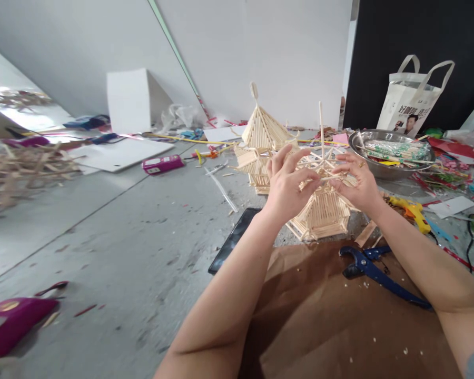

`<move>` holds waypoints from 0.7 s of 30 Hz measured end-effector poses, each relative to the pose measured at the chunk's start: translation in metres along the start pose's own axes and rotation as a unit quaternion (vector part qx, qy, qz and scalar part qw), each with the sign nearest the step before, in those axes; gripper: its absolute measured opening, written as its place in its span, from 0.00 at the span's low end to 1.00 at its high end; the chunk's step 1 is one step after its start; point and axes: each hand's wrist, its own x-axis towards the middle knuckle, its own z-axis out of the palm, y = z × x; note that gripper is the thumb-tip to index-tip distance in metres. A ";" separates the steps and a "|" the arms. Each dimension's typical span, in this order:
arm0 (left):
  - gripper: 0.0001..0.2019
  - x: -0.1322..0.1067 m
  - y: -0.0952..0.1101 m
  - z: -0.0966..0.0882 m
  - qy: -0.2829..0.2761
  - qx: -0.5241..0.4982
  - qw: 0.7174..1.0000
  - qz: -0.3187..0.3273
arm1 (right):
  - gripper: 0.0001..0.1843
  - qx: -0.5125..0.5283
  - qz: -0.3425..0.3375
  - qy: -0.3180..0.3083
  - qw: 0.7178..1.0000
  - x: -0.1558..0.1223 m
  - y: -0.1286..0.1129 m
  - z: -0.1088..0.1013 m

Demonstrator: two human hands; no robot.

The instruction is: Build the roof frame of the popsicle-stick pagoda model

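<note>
My left hand (pixel 285 185) and my right hand (pixel 358 183) meet over a small pavilion model of wooden sticks (pixel 322 213) that stands on the grey floor. Both pinch thin sticks in a star-shaped stick frame (pixel 324 164) on top of the model; one stick points straight up. Behind it stands a taller stick pagoda with a cone roof (pixel 262 138). My left hand's other fingers are spread above the pinch.
Brown paper (pixel 332 321) lies under my arms with blue pliers (pixel 373 269) on it. A dark phone (pixel 233 239) lies left. A yellow glue gun (pixel 413 210), a steel bowl of sticks (pixel 391 152), a white bag (pixel 413 102), and a pink box (pixel 163 163) lie around.
</note>
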 end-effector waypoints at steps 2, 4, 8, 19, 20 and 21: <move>0.03 0.000 0.000 0.000 0.003 0.002 1.000 0.002 | 0.07 -0.011 -0.012 -0.003 1.000 0.001 -0.001 -0.002; 0.03 0.000 0.000 0.000 0.008 0.003 1.000 0.005 | 0.05 -0.024 -0.027 -0.002 0.999 0.002 -0.002 -0.002; 0.04 0.000 0.001 0.000 0.007 0.006 1.000 0.006 | 0.05 -0.047 -0.050 -0.002 0.998 0.003 -0.002 -0.002; 0.03 0.001 0.001 0.000 0.003 0.014 1.000 -0.003 | 0.04 -0.005 -0.041 0.008 0.999 0.003 -0.005 -0.002; 0.03 0.001 0.001 0.000 0.004 0.014 1.000 -0.005 | 0.04 -0.003 -0.040 0.010 0.999 0.003 -0.005 -0.002; 0.04 0.001 0.001 0.000 0.003 0.012 1.000 -0.006 | 0.04 -0.001 -0.038 0.010 0.999 0.003 -0.006 -0.001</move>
